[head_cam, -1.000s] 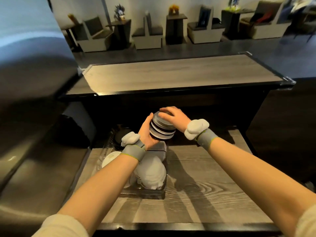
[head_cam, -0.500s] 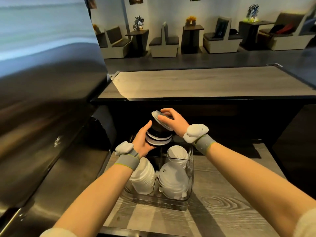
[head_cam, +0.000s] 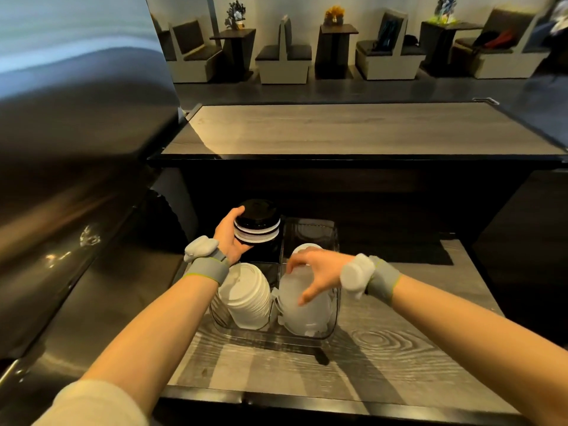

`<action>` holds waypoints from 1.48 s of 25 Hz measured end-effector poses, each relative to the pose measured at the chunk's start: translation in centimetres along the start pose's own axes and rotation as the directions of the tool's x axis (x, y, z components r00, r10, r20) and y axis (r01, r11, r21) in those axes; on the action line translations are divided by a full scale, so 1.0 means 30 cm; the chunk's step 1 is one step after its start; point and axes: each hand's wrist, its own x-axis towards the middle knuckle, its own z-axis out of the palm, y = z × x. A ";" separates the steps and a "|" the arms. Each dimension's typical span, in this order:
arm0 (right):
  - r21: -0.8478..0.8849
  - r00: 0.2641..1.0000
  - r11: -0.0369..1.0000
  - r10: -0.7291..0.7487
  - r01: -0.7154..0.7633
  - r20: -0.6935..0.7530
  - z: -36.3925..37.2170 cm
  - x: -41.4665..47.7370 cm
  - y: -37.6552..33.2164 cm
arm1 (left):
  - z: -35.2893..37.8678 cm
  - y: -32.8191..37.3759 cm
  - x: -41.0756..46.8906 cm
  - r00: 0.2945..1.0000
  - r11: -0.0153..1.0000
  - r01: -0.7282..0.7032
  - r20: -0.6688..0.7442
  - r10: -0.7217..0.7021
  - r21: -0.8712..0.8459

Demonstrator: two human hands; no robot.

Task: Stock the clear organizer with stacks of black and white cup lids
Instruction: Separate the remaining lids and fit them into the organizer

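Head view: the left hand [head_cam: 229, 238] grips a short stack of black and white lids [head_cam: 256, 224] from its left side, thumb and fingers curled round it. The stack is tilted slightly and sits at the far-left compartment of the clear organizer [head_cam: 334, 238]. The moulded relief on the top black lid is too small to read.

The right hand [head_cam: 319, 273] is spread wide, fingers loosely bent, over the near-right compartment, where a pile of white lids [head_cam: 307, 315] lies on its side. Whether the fingertips touch them cannot be told.

The near-left compartment holds another white lid stack [head_cam: 246, 295], also tipped over, and a white lid [head_cam: 302, 248] shows in the far-right compartment.

The organizer stands on a wood-grain worktop [head_cam: 393, 348]. Each wrist wears a grey band [head_cam: 207, 269] with a white pod. A stainless steel surface [head_cam: 76, 155] rises at left, a higher counter [head_cam: 338, 130] lies beyond, and booth seats [head_cam: 282, 59] line the back wall.
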 end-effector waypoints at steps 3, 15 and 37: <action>-0.101 0.998 0.993 -0.064 0.066 0.029 0.050 -0.005 0.023 | 0.016 -0.015 -0.014 1.000 1.000 0.002 0.017 -0.002 0.024; 0.166 0.869 0.986 0.071 0.013 -0.490 -0.132 0.172 -0.104 | -0.030 0.006 -0.022 0.999 0.987 -0.011 0.050 0.003 0.158; 0.458 0.859 0.859 0.398 -0.226 -0.322 -0.134 0.311 -0.096 | -0.239 0.145 0.064 0.995 0.995 -0.092 -0.038 0.091 -0.023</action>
